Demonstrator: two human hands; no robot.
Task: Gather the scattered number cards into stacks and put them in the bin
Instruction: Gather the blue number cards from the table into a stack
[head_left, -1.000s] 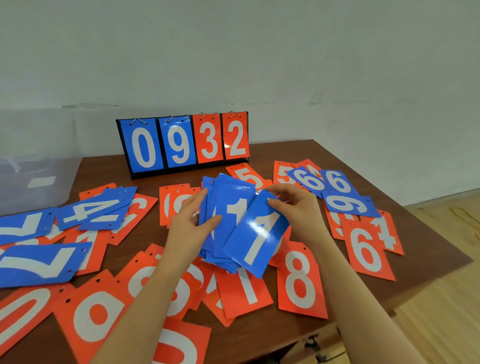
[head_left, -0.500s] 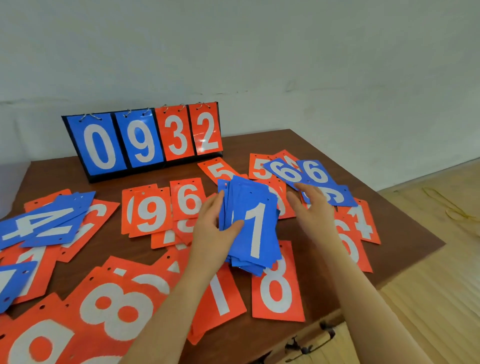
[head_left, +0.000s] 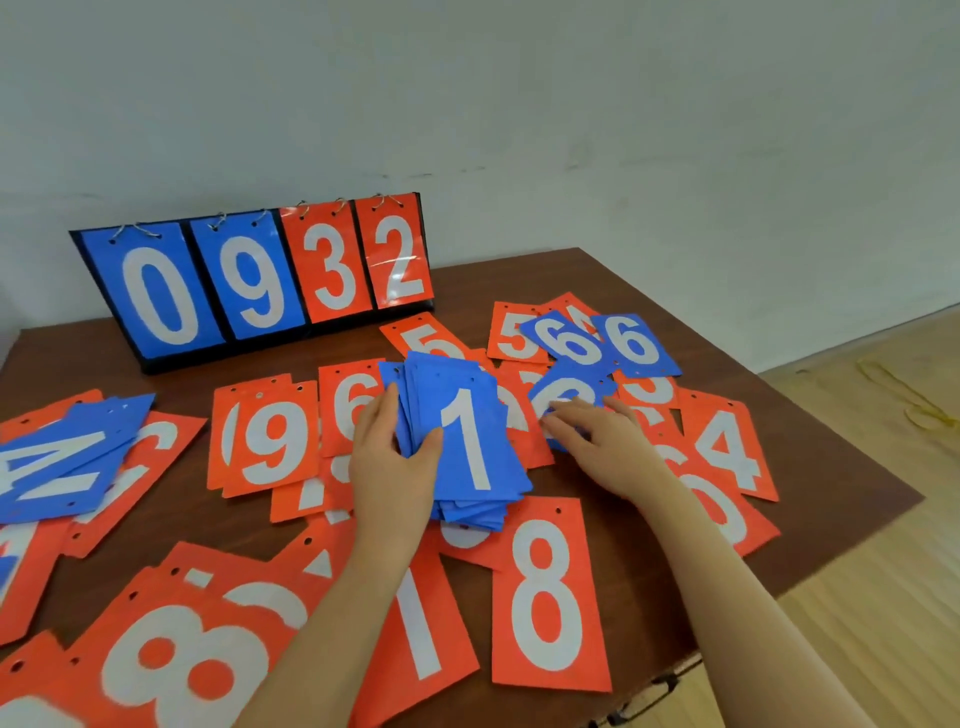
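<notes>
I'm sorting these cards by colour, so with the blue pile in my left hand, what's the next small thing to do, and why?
Probably slide the blue card under your right hand free and lay it on the blue stack that your left hand holds. Your right fingers already rest flat on it, and it lies close beside the stack, over orange cards.

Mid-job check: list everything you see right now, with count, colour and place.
blue stack: one, blue, 1 on top, table centre, gripped by the left hand.
scoreboard: one, black stand, reads 0 9 in blue and 3 2 in red, back of table.
loose blue cards: several, 6s at back right, 4s at far left.
loose red cards: many, scattered all over, some overlapping.
table: one, dark brown wood.
wall: white, behind.
floor: light wood, right.
bin: not in view.
left hand: holds the stack.
right hand: fingers flat on a blue card.
</notes>
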